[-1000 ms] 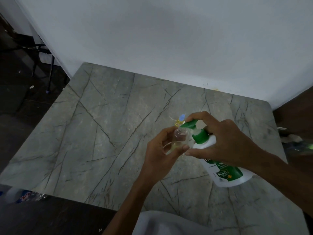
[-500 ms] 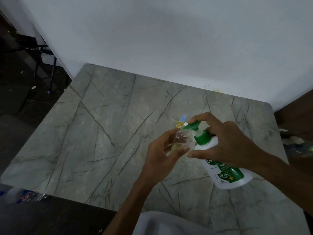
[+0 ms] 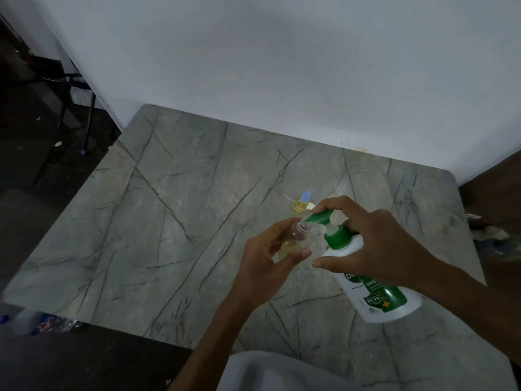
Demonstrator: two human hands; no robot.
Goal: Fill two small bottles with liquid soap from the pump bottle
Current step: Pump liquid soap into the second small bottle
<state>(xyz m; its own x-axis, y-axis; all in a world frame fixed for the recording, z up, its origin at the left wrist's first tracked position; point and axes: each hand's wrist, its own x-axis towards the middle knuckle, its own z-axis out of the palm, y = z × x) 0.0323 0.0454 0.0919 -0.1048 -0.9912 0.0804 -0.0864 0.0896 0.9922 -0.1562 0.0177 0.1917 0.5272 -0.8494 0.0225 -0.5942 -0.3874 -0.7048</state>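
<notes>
Seen from the head camera, a person at a grey veined tabletop (image 3: 169, 221) tops up a travel-size container from a white pump bottle (image 3: 377, 294) with a green label, which stands near the table's right side and appears to lean toward the left.

The left hand (image 3: 270, 258) grips a small clear bottle (image 3: 296, 241), thumb on the near side and fingers curled round the far side. It is raised off the tabletop so that its open mouth sits right under the tip of the green pump head (image 3: 320, 217). A shallow pool of yellow soap shows in its base, so this fill looks only partly done.

The right hand (image 3: 375, 249) is draped over the top of the pump bottle. Its forefinger lies along the pump head, placed to press, the other fingers wrap behind the green collar and the thumb braces in front, likely to steady the bottle.

Just beyond the hands stands a second small bottle (image 3: 301, 203), capped in blue and showing yellow; it looks already filled and set clear of the work.

A white wall (image 3: 282, 66) backs the tabletop, and pale cloth (image 3: 267, 373) shows at the lower edge.
</notes>
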